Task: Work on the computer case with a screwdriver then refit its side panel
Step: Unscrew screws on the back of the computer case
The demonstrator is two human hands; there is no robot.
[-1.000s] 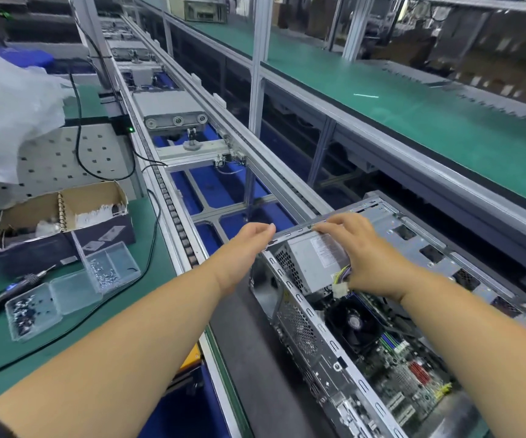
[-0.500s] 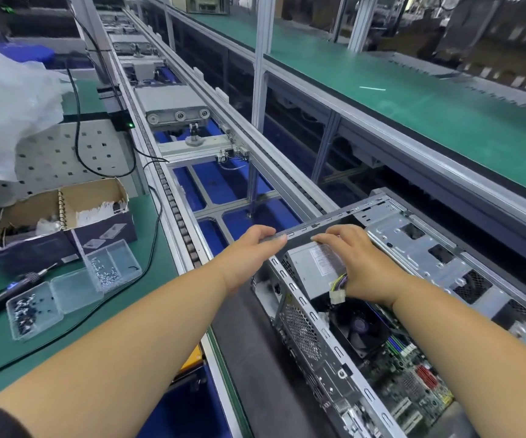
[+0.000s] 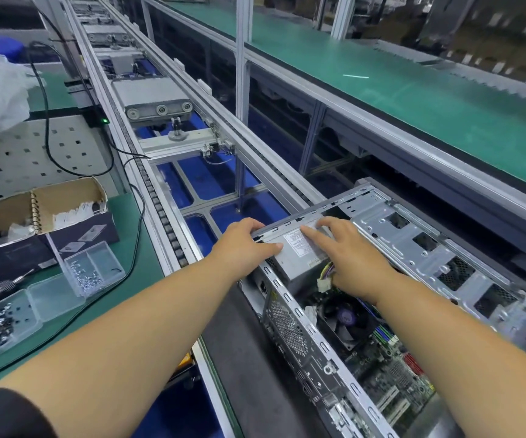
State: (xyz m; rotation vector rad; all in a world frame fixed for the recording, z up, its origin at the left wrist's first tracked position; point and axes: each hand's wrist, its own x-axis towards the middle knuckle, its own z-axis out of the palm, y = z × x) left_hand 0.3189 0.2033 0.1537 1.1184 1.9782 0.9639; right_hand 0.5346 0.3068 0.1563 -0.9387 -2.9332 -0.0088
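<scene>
The open computer case [image 3: 413,245] lies on its side on the dark conveyor belt, showing its fan [image 3: 344,320] and motherboard [image 3: 391,374]. A grey power supply [image 3: 299,254] sits in the case's far left corner. My left hand [image 3: 242,245] grips that corner, fingers curled over the case rim and thumb lying on the power supply. My right hand [image 3: 353,257] rests on top of the power supply with fingers spread and fairly straight, above a bundle of coloured wires. A dark electric screwdriver [image 3: 2,287] lies on the green mat at the far left. No side panel is in view.
Two clear plastic screw boxes [image 3: 91,270] [image 3: 6,320] and an open cardboard box [image 3: 66,200] sit on the green mat at left, with black cables running past them. A roller rail [image 3: 160,235] separates the mat from the belt. A long green shelf [image 3: 413,99] runs behind the case.
My right hand has shifted from the power supply's wire side up onto its top, fingers spreading flat. My left thumb has come down onto the power supply. The case sits slightly nearer.
</scene>
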